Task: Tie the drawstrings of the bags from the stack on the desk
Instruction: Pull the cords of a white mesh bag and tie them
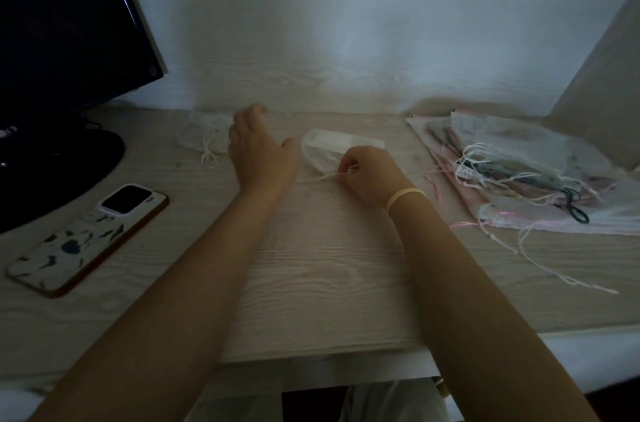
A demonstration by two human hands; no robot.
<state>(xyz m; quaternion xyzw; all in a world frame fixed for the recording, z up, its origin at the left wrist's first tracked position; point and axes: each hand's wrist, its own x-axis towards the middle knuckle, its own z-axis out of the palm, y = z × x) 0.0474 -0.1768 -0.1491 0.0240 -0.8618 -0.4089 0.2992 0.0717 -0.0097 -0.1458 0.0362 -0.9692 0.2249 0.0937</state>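
In the head view, a small sheer white fabric bag (332, 148) lies flat on the pale wood-grain desk (311, 266), at the middle near the wall. The right hand (367, 176) has curled fingers that pinch the thin white drawstring (320, 177) of this bag. The left hand (258, 148) is open, with fingers stretched and holding nothing, just beside the bag. Another sheer white bag with knotted strings (204, 139) lies to the left. The stack of white and pink bags (526, 179) lies at the right.
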